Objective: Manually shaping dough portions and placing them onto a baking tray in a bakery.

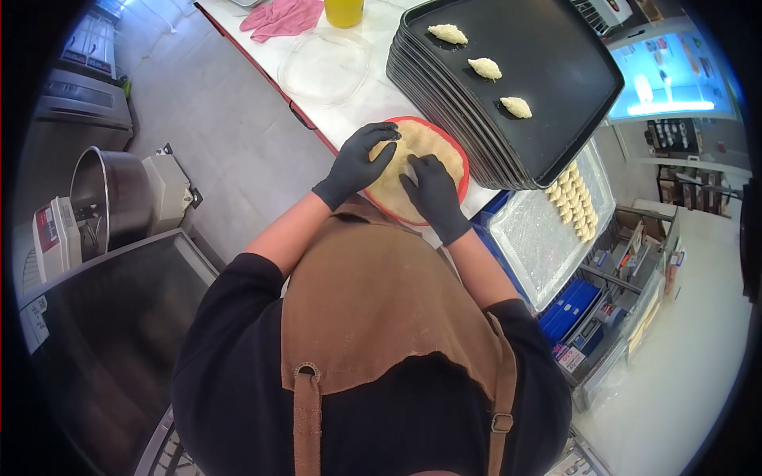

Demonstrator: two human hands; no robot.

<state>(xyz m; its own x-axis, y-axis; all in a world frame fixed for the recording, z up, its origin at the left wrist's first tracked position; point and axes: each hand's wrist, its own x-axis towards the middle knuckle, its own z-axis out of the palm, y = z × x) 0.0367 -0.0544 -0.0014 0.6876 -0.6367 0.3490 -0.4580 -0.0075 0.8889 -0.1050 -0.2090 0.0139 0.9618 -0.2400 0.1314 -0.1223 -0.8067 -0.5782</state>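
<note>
Both my hands, in black gloves, are over a round red-rimmed container (463, 159) filled with pale tan crumbs (397, 194). My left hand (357, 168) lies over its left side, its fingers stretched and curved, with a gap to the thumb. On the right side, my right hand (432, 194) has its fingers bent down into the crumbs. A small pale lump, perhaps a coated dough piece, shows by the right fingertips; its shape is mostly hidden. To the right, three crumb-coated, pointed oval pieces (485, 69) lie in a row on a black baking tray (548, 75).
The black tray tops a tall stack on the white table (317, 111). Lower right, a metal tray (528, 254) holds rows of small dough pieces (573, 202). Past the container are a clear round lid (325, 67), a pink cloth (283, 19) and a yellow-filled tub (344, 11). A mixer bowl (119, 198) stands left.
</note>
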